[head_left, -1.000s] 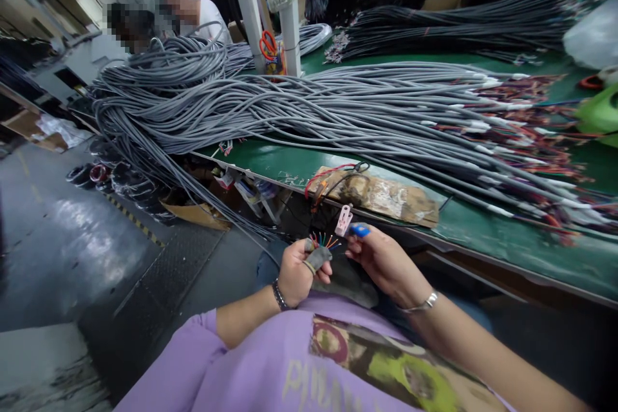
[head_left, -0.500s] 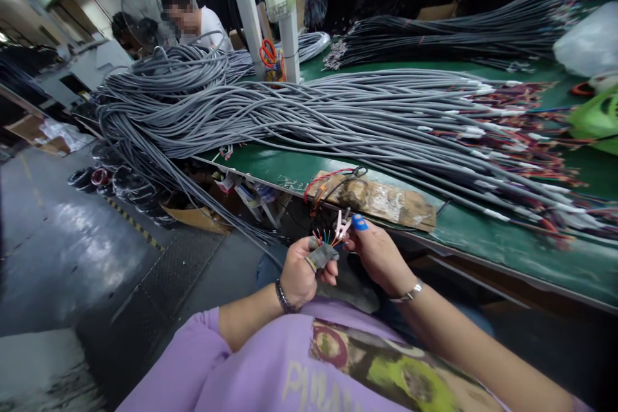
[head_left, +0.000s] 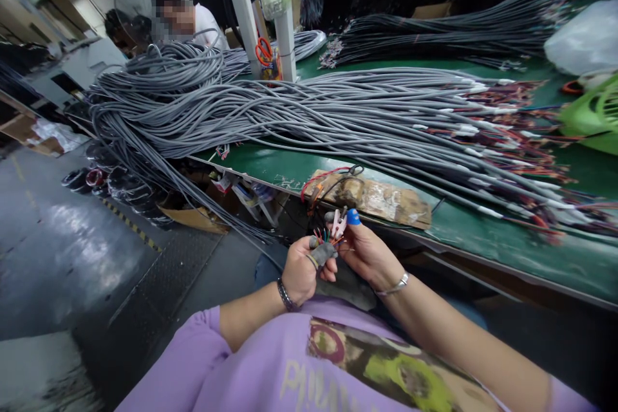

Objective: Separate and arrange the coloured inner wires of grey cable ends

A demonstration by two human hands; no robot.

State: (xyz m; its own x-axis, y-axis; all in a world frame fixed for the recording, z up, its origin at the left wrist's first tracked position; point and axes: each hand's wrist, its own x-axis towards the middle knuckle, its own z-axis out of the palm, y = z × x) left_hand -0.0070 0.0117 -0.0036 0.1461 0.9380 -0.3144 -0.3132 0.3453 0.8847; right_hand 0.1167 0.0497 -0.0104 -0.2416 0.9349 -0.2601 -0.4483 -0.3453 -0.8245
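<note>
My left hand, with grey finger covers on some fingers, is closed round the end of a grey cable. Thin coloured wires fan out of its grip, red, green and orange among them. Close beside them my right hand, blue tape on its thumb, pinches a small pale pink tool with a clip-like or wire-stripper shape. The tool's tip lies right at the wires; whether it bites on one is too small to tell. Both hands are just off the bench's front edge, above my lap.
Many grey cables with bared coloured ends cover the green bench. A taped wooden block with red and black leads lies at the edge. Behind are darker cables, a post with orange scissors, and a seated person.
My right hand has moved slightly left, bringing the pink tool closer over the wires. My left hand keeps its grip on the cable. The whole view has shifted a little.
</note>
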